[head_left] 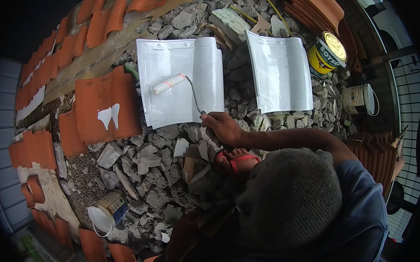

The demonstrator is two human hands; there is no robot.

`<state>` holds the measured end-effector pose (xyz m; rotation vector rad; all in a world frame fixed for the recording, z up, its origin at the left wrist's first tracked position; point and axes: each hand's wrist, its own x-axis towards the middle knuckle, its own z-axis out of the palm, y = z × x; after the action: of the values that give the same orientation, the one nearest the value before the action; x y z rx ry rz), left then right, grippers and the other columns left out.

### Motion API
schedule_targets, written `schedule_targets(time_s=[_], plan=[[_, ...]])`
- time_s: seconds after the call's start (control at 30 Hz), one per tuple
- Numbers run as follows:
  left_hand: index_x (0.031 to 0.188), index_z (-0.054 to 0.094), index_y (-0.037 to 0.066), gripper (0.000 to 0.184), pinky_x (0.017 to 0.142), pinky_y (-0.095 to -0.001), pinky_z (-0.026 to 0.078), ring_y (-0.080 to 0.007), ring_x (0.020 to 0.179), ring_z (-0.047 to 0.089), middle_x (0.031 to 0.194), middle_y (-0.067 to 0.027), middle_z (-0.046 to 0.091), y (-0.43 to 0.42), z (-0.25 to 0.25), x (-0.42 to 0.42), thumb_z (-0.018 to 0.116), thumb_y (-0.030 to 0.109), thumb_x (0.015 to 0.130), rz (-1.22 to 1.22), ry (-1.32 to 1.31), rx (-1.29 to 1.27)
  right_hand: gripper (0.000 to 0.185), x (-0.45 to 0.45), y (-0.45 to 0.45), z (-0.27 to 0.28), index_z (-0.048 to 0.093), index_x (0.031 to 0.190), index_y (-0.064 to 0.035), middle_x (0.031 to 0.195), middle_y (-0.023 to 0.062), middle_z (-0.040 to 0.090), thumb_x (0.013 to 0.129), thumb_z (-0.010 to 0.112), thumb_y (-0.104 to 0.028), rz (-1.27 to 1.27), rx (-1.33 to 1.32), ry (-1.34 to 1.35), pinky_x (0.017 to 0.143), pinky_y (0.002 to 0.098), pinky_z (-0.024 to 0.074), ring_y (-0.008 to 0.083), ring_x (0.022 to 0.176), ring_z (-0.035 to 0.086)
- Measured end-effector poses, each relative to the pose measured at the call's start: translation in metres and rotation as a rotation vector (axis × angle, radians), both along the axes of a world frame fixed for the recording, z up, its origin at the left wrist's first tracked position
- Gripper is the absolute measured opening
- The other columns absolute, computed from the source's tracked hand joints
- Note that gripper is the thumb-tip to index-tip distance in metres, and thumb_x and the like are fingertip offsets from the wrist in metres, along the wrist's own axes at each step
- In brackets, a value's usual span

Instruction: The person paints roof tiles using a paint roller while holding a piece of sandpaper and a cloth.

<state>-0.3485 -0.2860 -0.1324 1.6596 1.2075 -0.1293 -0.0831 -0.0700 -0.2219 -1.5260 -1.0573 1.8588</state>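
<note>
My right hand (222, 128) is closed round the handle of a paint roller. Its white roller sleeve (168, 84) lies against a curved roof tile (203, 73) coated in wet-looking white paint. To the right of that tile lies a second white-coated roof tile (282, 73). An orange roof tile (108, 90) with a white paint patch (108, 116) rests on the left. Low in the picture, my left hand (185, 234) is in deep shadow, and its fingers cannot be made out. A grey knit cap (294, 197) covers much of the lower right.
Broken concrete rubble (146, 163) covers the ground. A yellow paint can (323, 56) stands at upper right, near a white bucket (359, 98). Another bucket (108, 211) is tilted at lower left. Stacked orange tiles (373, 151) stand at right. A sandalled foot (239, 160) is below my right hand.
</note>
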Motion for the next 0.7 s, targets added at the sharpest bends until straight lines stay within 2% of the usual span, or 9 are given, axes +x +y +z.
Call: schedule_targets(time_s=[0.07, 0.13, 0.33, 0.7], plan=[[0.131, 0.068, 0.013, 0.053, 0.09, -0.0478, 0.055, -0.0405, 0.109, 0.065, 0.12, -0.0175, 0.067, -0.007, -0.014, -0.005, 0.076, 0.011, 0.078, 0.019, -0.061, -0.029, 0.053, -0.001, -0.001, -0.005, 0.059, 0.097, -0.001, 0.063, 0.0008, 0.052, 0.109, 0.048, -0.051, 0.002, 0.02, -0.007, 0.048, 0.0294, 0.0403, 0.0095, 0.05, 0.048], [0.131, 0.068, 0.013, 0.053, 0.09, -0.0478, 0.055, -0.0404, 0.109, 0.065, 0.119, -0.0177, 0.067, -0.006, -0.01, -0.004, 0.076, 0.011, 0.078, 0.024, -0.066, -0.014, 0.057, 0.001, -0.002, -0.007, 0.061, 0.091, -0.0004, 0.071, 0.0043, 0.058, 0.109, 0.046, -0.052, 0.072, 0.087, -0.079, 0.058, 0.0331, 0.0467, 0.0134, 0.061, 0.056], [0.132, 0.067, 0.014, 0.056, 0.09, -0.048, 0.055, -0.0402, 0.109, 0.065, 0.118, -0.0189, 0.068, -0.004, -0.002, -0.002, 0.076, 0.009, 0.077, 0.03, -0.048, 0.026, 0.057, -0.002, -0.006, -0.005, 0.061, 0.091, -0.0008, 0.071, 0.0042, 0.059, 0.109, 0.045, -0.053, 0.098, 0.013, -0.018, 0.058, 0.0328, 0.0484, 0.0128, 0.06, 0.057], [0.134, 0.067, 0.015, 0.058, 0.091, -0.0481, 0.054, -0.0405, 0.108, 0.065, 0.117, -0.0203, 0.068, -0.003, 0.003, -0.004, 0.071, 0.006, 0.077, 0.022, -0.024, -0.001, 0.056, -0.008, -0.009, -0.001, 0.059, 0.09, -0.0007, 0.068, 0.004, 0.057, 0.109, 0.045, -0.052, 0.114, 0.037, -0.03, 0.055, 0.0325, 0.0471, 0.0123, 0.057, 0.056]])
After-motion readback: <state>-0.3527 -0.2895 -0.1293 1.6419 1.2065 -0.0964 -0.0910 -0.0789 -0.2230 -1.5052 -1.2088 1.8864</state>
